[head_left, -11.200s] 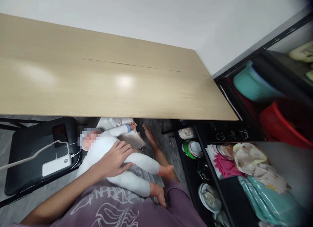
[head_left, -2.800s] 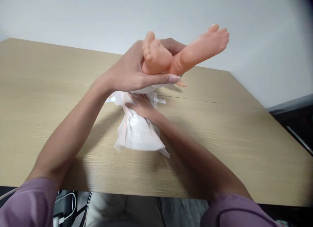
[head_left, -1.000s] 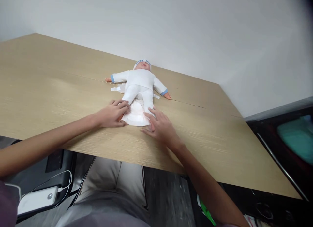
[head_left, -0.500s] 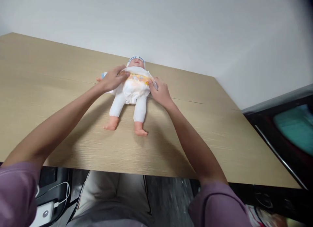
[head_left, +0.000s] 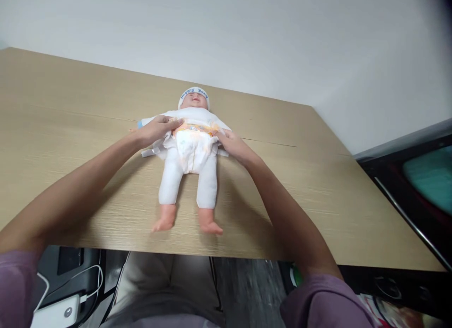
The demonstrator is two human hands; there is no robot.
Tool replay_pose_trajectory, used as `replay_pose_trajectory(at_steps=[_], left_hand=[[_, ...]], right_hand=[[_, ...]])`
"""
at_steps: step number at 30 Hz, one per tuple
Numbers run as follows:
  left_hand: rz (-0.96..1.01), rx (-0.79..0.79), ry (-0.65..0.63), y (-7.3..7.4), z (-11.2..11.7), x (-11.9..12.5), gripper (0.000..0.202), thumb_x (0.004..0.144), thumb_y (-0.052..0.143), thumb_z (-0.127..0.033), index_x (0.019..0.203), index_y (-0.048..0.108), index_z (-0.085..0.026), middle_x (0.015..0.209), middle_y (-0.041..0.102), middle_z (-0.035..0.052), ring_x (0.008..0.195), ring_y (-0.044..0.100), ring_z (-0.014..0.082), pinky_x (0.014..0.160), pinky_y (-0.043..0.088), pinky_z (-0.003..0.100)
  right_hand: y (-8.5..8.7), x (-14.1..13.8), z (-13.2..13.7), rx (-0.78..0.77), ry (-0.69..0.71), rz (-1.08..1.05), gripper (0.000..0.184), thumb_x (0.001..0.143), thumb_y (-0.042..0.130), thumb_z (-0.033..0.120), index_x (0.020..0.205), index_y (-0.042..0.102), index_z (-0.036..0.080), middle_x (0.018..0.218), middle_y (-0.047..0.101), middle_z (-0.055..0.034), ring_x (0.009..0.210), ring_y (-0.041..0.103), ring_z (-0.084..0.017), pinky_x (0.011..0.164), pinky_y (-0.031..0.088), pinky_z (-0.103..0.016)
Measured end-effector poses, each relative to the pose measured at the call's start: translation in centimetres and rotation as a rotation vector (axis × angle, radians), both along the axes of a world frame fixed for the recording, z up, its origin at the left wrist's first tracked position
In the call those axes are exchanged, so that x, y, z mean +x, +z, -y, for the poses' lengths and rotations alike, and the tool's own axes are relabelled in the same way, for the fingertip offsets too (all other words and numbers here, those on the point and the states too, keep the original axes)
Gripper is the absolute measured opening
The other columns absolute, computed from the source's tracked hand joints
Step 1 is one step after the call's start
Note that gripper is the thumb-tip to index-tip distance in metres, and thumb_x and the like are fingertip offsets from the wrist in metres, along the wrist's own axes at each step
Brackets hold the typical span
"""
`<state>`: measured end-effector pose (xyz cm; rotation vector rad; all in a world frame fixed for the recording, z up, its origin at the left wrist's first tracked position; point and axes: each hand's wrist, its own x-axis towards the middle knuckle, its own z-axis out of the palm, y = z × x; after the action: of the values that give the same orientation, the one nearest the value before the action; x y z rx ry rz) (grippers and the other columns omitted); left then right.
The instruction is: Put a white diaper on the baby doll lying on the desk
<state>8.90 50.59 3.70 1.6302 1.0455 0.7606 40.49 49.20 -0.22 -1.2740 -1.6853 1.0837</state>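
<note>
The doll (head_left: 190,172) lies face up mid-desk (head_left: 318,187), feet near the near edge. The diaper (head_left: 192,149) front covers the belly. The left hand (head_left: 157,129) pinches the waistband. The right hand (head_left: 233,144) touches the opposite side, grip unclear. One tab (head_left: 151,152) lies loose, so fastening appears outstanding.

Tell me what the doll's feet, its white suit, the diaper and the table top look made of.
The feet: smooth, peach, moulded, likely vinyl or soft plastic.
The suit: matte white, soft knit fabric by its look.
The diaper: thin, crinkled, papery nonwoven with a printed band.
The table top: pale wood grain with a soft sheen, probably laminate.
</note>
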Motion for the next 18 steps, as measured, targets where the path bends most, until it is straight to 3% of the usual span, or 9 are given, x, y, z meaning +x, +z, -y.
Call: replay_pose_trajectory(at_steps=[2, 5, 7, 9, 11, 13, 15, 18], left_hand=[[-0.087, 0.040, 0.035, 0.8, 0.5, -0.4, 0.052, 0.094, 0.081, -0.071, 0.085, 0.070, -0.021, 0.087, 0.073, 0.0066, 0.083, 0.066, 0.0232, 0.079, 0.052, 0.037], [-0.218, 0.140, 0.210, 1.7, 0.2, -0.5, 0.038, 0.096, 0.083, -0.050, 0.121, 0.074, -0.023, 0.107, 0.080, 0.0077, 0.093, 0.071, 0.0254, 0.084, 0.056, 0.038], [-0.314, 0.324, 0.310, 2.4, 0.2, 0.0, 0.050, 0.096, 0.081, -0.035, 0.142, 0.066, -0.023, 0.123, 0.080, 0.0102, 0.105, 0.073, 0.0285, 0.095, 0.058, 0.043], [-0.401, 0.576, 0.335, 3.0, 0.9, 1.2, 0.054, 0.098, 0.077, -0.028, 0.149, 0.061, -0.023, 0.135, 0.078, 0.0129, 0.122, 0.070, 0.0329, 0.110, 0.055, 0.050], [-0.457, 0.771, 0.263, 3.4, 2.0, 3.1, 0.045, 0.102, 0.071, -0.029, 0.146, 0.064, -0.022, 0.142, 0.075, 0.0148, 0.137, 0.063, 0.0361, 0.121, 0.049, 0.054], [-0.487, 0.858, 0.117, 3.6, 3.2, 5.4, 0.035, 0.107, 0.066, -0.036, 0.137, 0.072, -0.021, 0.145, 0.074, 0.0156, 0.144, 0.060, 0.0375, 0.125, 0.045, 0.056], [-0.539, 0.868, 0.001, 3.4, 4.1, 7.5, 0.035, 0.108, 0.066, -0.047, 0.129, 0.077, -0.021, 0.143, 0.074, 0.0155, 0.144, 0.059, 0.0393, 0.125, 0.044, 0.057], [-0.664, 0.837, -0.022, 2.7, 4.5, 9.6, 0.047, 0.102, 0.073, -0.061, 0.126, 0.082, -0.022, 0.142, 0.074, 0.0161, 0.143, 0.057, 0.0453, 0.122, 0.043, 0.063]], right_hand=[[0.4, 0.6, 1.1, -0.011, 0.024, 0.002, 0.055, 0.098, 0.075, 0.079, 0.106, 0.080, 0.024, 0.098, 0.083, -0.0051, 0.092, 0.077, -0.027, 0.085, 0.065, -0.041], [0.5, 1.4, 2.1, 0.059, -0.060, 0.014, 0.043, 0.092, 0.086, 0.062, 0.107, 0.078, 0.023, 0.097, 0.083, -0.0056, 0.088, 0.077, -0.025, 0.084, 0.065, -0.039], [-0.1, 2.0, 3.0, 0.147, -0.164, 0.083, 0.030, 0.092, 0.085, 0.047, 0.107, 0.077, 0.023, 0.102, 0.084, -0.0071, 0.087, 0.077, -0.023, 0.087, 0.064, -0.040], [-1.2, 2.4, 4.3, 0.249, -0.257, 0.210, 0.021, 0.095, 0.077, 0.038, 0.108, 0.076, 0.023, 0.105, 0.084, -0.0081, 0.083, 0.074, -0.023, 0.089, 0.063, -0.041], [-2.4, 2.5, 5.6, 0.346, -0.321, 0.347, 0.016, 0.097, 0.072, 0.036, 0.107, 0.075, 0.023, 0.107, 0.083, -0.0098, 0.087, 0.073, -0.025, 0.093, 0.062, -0.044], [-3.5, 2.4, 6.6, 0.406, -0.362, 0.459, 0.014, 0.098, 0.072, 0.037, 0.103, 0.073, 0.024, 0.108, 0.081, -0.0119, 0.100, 0.073, -0.030, 0.101, 0.059, -0.047], [-4.1, 2.1, 6.9, 0.401, -0.394, 0.515, 0.015, 0.098, 0.074, 0.039, 0.100, 0.070, 0.025, 0.106, 0.079, -0.0119, 0.107, 0.072, -0.032, 0.105, 0.057, -0.049], [-4.2, 1.9, 6.5, 0.272, -0.441, 0.519, 0.022, 0.096, 0.079, 0.044, 0.097, 0.066, 0.026, 0.095, 0.075, -0.0067, 0.099, 0.071, -0.030, 0.101, 0.056, -0.046]])
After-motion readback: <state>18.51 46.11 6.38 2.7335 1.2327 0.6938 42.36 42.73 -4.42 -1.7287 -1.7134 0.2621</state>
